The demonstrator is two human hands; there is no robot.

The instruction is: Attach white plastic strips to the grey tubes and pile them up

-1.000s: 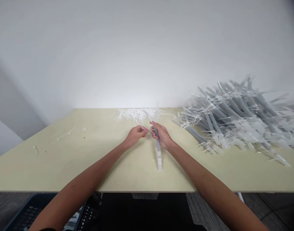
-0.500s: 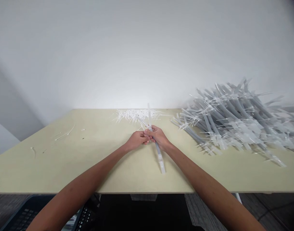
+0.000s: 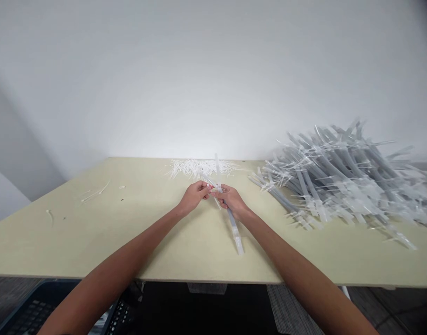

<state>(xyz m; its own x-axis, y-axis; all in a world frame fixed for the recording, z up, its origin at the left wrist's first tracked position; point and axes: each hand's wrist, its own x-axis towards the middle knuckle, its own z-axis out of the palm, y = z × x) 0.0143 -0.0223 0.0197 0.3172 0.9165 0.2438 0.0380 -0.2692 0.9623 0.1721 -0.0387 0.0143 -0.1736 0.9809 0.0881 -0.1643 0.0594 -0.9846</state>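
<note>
My right hand (image 3: 233,201) is closed round a translucent grey tube (image 3: 233,222). The tube slants away from me, with a clear sleeve (image 3: 238,244) on its near end and thinner branches at its far end. Beside it, my left hand (image 3: 192,197) pinches a thin white cable tie (image 3: 217,203) close to the tube's far joint. The tail of the tie sticks out below the fingers. Fingertips partly hide where tie and tube meet, so I cannot tell whether the tie loops round the tube.
Loose white cable ties (image 3: 195,167) lie heaped at the table's back edge. To the right is a large pile of similar tube assemblies (image 3: 339,167). A few stray ties (image 3: 96,193) rest on the left of the table (image 3: 105,242). A dark basket (image 3: 35,307) stands below the front edge.
My left hand has shifted slightly left and up, away from the right fingers. The white tie's tail now shows between the hands. The right hand keeps its hold on the tube.
</note>
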